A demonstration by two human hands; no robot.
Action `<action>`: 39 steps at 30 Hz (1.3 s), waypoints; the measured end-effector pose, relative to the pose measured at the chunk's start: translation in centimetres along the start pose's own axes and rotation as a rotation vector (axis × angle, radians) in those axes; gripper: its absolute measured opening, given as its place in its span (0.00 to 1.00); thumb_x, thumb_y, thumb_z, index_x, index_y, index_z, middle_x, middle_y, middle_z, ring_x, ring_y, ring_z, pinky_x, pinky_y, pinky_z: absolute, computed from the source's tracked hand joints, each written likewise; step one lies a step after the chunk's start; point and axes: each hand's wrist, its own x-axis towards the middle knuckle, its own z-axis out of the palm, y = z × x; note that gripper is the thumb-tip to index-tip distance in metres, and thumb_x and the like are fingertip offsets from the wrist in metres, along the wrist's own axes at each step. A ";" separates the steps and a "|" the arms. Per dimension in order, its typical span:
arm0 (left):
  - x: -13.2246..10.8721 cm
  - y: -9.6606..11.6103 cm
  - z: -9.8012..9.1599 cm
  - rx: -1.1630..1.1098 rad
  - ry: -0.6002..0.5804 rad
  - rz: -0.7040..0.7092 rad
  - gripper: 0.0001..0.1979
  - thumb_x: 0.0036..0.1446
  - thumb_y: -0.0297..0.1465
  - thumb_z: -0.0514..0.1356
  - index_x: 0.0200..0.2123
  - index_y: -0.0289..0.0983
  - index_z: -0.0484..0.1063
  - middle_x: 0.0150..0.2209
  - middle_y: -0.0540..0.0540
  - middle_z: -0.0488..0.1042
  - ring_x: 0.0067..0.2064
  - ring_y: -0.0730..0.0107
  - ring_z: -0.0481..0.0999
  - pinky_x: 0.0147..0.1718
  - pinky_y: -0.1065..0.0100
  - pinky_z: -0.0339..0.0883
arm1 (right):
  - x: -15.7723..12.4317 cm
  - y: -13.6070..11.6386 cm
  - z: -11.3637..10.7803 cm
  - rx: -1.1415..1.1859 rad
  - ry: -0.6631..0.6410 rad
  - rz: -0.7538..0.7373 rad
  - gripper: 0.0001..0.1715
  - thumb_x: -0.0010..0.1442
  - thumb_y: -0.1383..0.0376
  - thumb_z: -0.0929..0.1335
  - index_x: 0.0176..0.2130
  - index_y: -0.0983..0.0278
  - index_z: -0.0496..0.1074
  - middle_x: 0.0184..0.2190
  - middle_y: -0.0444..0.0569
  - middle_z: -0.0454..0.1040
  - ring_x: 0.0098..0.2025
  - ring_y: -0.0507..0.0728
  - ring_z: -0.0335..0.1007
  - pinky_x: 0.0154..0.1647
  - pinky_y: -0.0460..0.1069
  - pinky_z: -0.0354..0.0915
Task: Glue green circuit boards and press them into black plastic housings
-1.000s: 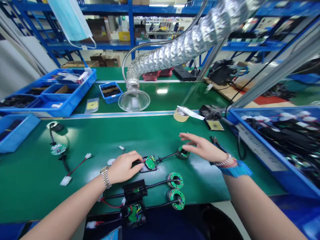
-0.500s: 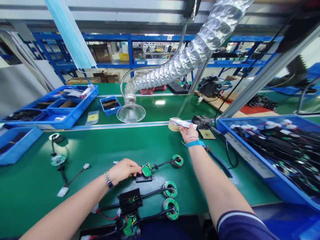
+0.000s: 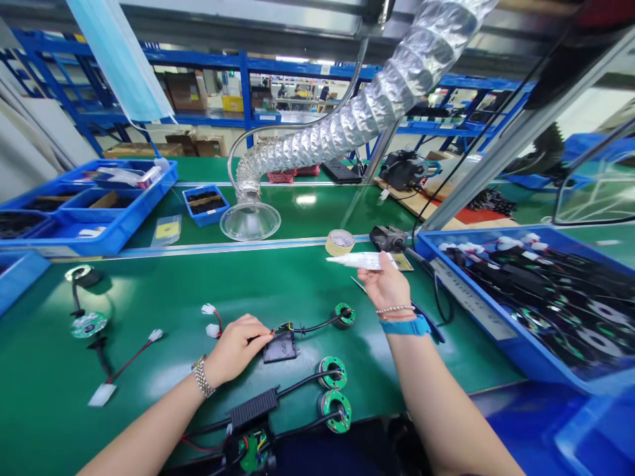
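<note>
From here my left hand (image 3: pixel 237 349) has its fingers drawn together, the fingertips (image 3: pixel 265 337) pressed onto thin wires (image 3: pixel 282 327) at the top edge of a small black box (image 3: pixel 280 348) lying flat on the green bench mat (image 3: pixel 149 370). I can't see a clear gap between finger and thumb, because the hand hides that side. My right hand (image 3: pixel 389 287) is raised palm-up above the mat, with the fingers and thumb closed on a white strip (image 3: pixel 360 261), paper or plastic, that sticks out to the far left. A black cable (image 3: pixel 317 326) runs right from the box to a green ring board (image 3: pixel 344 315). Near me lie two more ring boards (image 3: pixel 333 372) and a longer black box (image 3: pixel 254 408), and a green circuit board (image 3: pixel 253 451) sits at the near edge. White plug connectors (image 3: pixel 211 320) sit just left of my left hand. A roll of tape (image 3: pixel 340 242) lies far beyond the strip, and a big blue bin of cabled parts (image 3: pixel 520 311) fills the right side.
</note>
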 end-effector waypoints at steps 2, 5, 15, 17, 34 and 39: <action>0.0 0.1 -0.1 -0.036 -0.001 -0.029 0.14 0.57 0.36 0.52 0.27 0.37 0.74 0.29 0.46 0.74 0.32 0.68 0.70 0.34 0.68 0.62 | -0.7 0.1 0.7 0.013 0.003 0.012 0.12 0.62 0.63 0.61 0.28 0.66 0.63 0.19 0.42 0.70 0.16 0.48 0.65 0.15 0.41 0.67; 0.2 0.2 -0.3 -0.060 -0.028 -0.090 0.15 0.57 0.37 0.52 0.28 0.37 0.74 0.29 0.46 0.73 0.31 0.69 0.70 0.33 0.69 0.62 | -1.6 0.0 1.9 0.051 -0.021 0.053 0.15 0.63 0.60 0.59 0.29 0.65 0.65 0.20 0.42 0.71 0.18 0.46 0.66 0.18 0.39 0.68; 0.7 0.8 -0.7 -0.101 -0.253 -0.311 0.19 0.55 0.40 0.49 0.24 0.34 0.73 0.25 0.48 0.71 0.27 0.71 0.67 0.28 0.72 0.58 | -4.2 1.4 4.3 0.027 -0.122 0.171 0.15 0.63 0.63 0.60 0.27 0.67 0.65 0.20 0.44 0.72 0.16 0.48 0.66 0.15 0.40 0.67; 0.9 1.0 -0.8 -0.139 -0.355 -0.386 0.20 0.55 0.41 0.49 0.26 0.34 0.74 0.21 0.50 0.69 0.23 0.73 0.65 0.24 0.73 0.56 | -4.6 1.4 4.5 0.004 -0.122 0.137 0.16 0.63 0.62 0.60 0.27 0.67 0.66 0.20 0.45 0.72 0.16 0.48 0.66 0.14 0.41 0.66; 0.2 0.2 -0.1 -0.113 0.129 0.117 0.12 0.57 0.35 0.55 0.28 0.36 0.75 0.25 0.48 0.73 0.30 0.71 0.67 0.33 0.69 0.61 | -10.0 2.5 3.4 -0.406 -0.142 -0.069 0.35 0.48 0.39 0.63 0.24 0.70 0.72 0.16 0.50 0.69 0.18 0.53 0.66 0.17 0.46 0.64; 0.0 0.1 -0.1 0.023 0.178 0.316 0.11 0.58 0.33 0.54 0.31 0.36 0.75 0.24 0.49 0.71 0.28 0.73 0.66 0.32 0.69 0.60 | -10.4 3.2 3.6 -0.546 -0.157 -0.270 0.34 0.52 0.41 0.61 0.26 0.68 0.73 0.14 0.47 0.66 0.14 0.50 0.60 0.12 0.44 0.56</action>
